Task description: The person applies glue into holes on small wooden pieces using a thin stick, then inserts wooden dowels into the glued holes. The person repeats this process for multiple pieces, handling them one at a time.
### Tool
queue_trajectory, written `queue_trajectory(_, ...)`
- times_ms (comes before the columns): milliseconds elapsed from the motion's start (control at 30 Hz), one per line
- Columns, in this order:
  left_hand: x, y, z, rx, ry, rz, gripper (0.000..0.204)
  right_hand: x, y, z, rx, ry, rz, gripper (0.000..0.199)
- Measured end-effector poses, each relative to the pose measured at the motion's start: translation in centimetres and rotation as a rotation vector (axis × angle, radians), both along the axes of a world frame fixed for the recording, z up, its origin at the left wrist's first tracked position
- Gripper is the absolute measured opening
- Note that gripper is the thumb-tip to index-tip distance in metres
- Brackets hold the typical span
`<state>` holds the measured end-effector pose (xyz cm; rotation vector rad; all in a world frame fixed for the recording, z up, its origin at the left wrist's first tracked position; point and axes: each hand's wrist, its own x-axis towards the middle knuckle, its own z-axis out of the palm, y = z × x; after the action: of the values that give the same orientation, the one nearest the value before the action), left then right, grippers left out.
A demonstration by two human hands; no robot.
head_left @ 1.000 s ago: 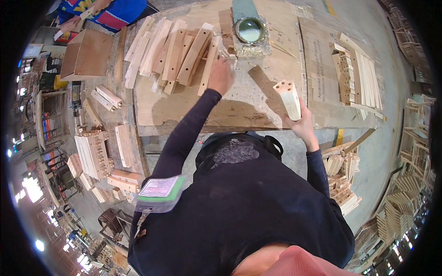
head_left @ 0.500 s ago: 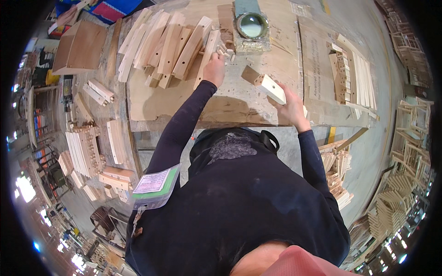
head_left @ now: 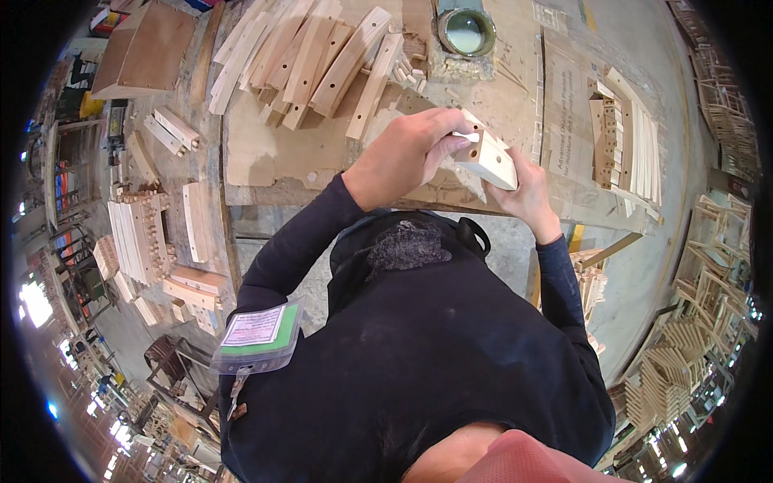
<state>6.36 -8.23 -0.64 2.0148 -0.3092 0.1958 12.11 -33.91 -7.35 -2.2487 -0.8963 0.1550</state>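
- No longer reaching into the small dowels [head_left: 411, 77]; now bringing left hand [head_left: 403, 153] to the wooden block [head_left: 493, 167].
- Pinching a pale peg [head_left: 465, 138] between left thumb and fingers, holding it at the block's holed end; cannot tell if inserted.
- Still gripping the block's opposite end in right hand [head_left: 527, 191], holding it over the workbench [head_left: 298, 173].
- Reaching up and rightward with left forearm [head_left: 302, 237].

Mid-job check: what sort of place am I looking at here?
Probably a woodworking shop, perhaps for furniture: there's a drilled wooden block in hand, a pile of drilled pieces at upper left, and stacked wooden parts at far right.
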Motion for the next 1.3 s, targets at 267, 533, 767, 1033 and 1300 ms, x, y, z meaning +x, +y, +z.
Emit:
queue_trajectory(267, -0.8, 0.7, 3.2, 0.448, -0.196, -0.129, 0.027, -1.4, -1.1, 2.3, -0.118, -0.07, 0.063, 0.043)
queue_trajectory(533, -1.8, 1.4, 2.4, 0.258, -0.034, -0.226, 0.034, -3.4, -1.4, 3.9, -0.184, -0.04, 0.118, 0.035)
queue_trajectory(767, -2.3, 0.9, 0.2, 0.241, 0.053, -0.268, 0.024, -5.2, -2.1, 2.9, -0.19, 0.019, 0.084, 0.033)
queue_trajectory(1033, 6.4, 1.4, -12.7, 0.157, 0.364, 0.095, 0.031, -3.7, -6.7, -0.4, -0.087, 0.147, -0.23, 0.049)
queue_trajectory(1300, 11.1, 1.8, -22.7, 0.611, 0.295, 0.475, 0.025, -4.6, -6.5, -0.9, 0.048, 0.129, -0.3, 0.056)
